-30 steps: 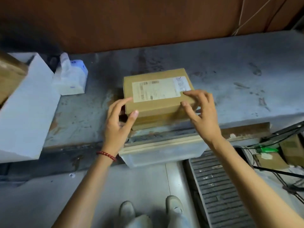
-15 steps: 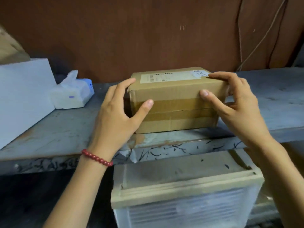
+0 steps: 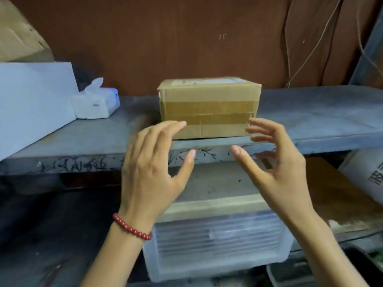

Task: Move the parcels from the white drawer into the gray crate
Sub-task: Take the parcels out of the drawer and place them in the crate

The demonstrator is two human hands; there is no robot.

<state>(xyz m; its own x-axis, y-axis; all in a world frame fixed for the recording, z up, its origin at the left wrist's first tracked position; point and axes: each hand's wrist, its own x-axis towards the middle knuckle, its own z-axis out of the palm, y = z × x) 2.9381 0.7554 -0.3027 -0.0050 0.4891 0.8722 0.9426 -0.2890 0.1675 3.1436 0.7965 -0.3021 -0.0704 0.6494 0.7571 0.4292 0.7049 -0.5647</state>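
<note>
A brown cardboard parcel [image 3: 209, 106] with tape bands and a white label on top rests on the grey shelf [image 3: 310, 119], near its front edge. My left hand [image 3: 153, 168], with a red bead bracelet at the wrist, hovers in front of the parcel's lower left corner, fingers spread and holding nothing. My right hand [image 3: 273, 166] hovers in front of the lower right corner, fingers loosely curved and empty. Below the shelf stands a translucent white drawer unit [image 3: 217, 241] with a pale top. No gray crate is in view.
A white box [image 3: 35, 100] stands on the shelf at the left, with a tissue pack [image 3: 97, 102] beside it. A brown wall runs behind. Cables hang at the upper right. A white sack with print [image 3: 369, 172] sits at the right under the shelf.
Both hands have let go of the parcel and drawn back toward me and downward. The parcel stays on the shelf. The camera has dropped lower, level with the shelf.
</note>
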